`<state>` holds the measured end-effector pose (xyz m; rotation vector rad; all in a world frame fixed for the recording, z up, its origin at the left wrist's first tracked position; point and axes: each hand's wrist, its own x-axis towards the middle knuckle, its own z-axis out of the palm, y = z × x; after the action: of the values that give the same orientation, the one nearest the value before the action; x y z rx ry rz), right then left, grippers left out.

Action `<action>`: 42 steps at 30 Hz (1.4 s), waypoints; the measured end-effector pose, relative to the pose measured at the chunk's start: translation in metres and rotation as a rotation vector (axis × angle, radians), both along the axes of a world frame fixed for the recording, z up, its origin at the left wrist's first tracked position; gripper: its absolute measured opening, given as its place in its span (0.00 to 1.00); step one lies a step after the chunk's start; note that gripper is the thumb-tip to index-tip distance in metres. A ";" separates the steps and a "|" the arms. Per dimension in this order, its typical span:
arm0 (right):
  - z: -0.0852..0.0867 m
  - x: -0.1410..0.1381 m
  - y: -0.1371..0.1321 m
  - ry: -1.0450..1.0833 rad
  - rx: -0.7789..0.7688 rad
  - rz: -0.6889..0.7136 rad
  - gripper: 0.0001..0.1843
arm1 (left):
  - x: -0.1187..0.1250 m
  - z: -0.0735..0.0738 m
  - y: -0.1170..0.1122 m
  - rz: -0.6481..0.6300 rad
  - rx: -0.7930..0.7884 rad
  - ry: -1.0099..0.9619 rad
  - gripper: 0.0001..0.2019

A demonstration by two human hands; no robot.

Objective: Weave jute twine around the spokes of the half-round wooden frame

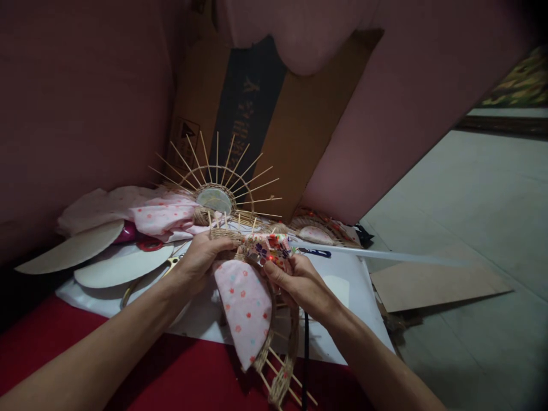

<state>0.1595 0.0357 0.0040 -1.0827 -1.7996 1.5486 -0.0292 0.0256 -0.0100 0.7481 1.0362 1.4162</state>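
Both hands hold a craft piece made of thin sticks woven with twine. My left hand point(201, 260) is closed on its woven twine edge point(225, 235). The fingers of my right hand point(306, 282) are closed on a strip of flowered fabric point(272, 245) at the top of the piece. A small red light glows by the right thumb. Below the hands, a half-round panel of pink dotted fabric point(244, 305) sits on the piece, with a woven stick frame point(280, 374) curving down its right side. A black strap point(305, 354) hangs below the right hand.
Behind stands a round frame of radiating sticks point(216, 177) against a cardboard box point(334, 97). Pink cloth point(162, 214), pale half-round boards point(120, 265), and scissors point(171, 262) lie left. A dark-handled tool point(317, 252) lies right on the white sheet point(368, 297). Cardboard point(436, 285) lies on the tiles.
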 end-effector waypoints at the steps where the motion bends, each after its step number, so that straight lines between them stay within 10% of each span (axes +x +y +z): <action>1: 0.000 0.000 0.000 -0.004 -0.003 -0.002 0.24 | 0.000 0.000 0.000 0.000 0.003 -0.001 0.08; 42: 0.003 0.000 -0.001 -0.081 0.099 -0.026 0.23 | 0.004 0.006 -0.004 0.031 0.032 0.017 0.07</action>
<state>0.1592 0.0343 0.0073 -1.1317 -1.8875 1.4037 -0.0249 0.0214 -0.0045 0.7717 1.0447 1.4575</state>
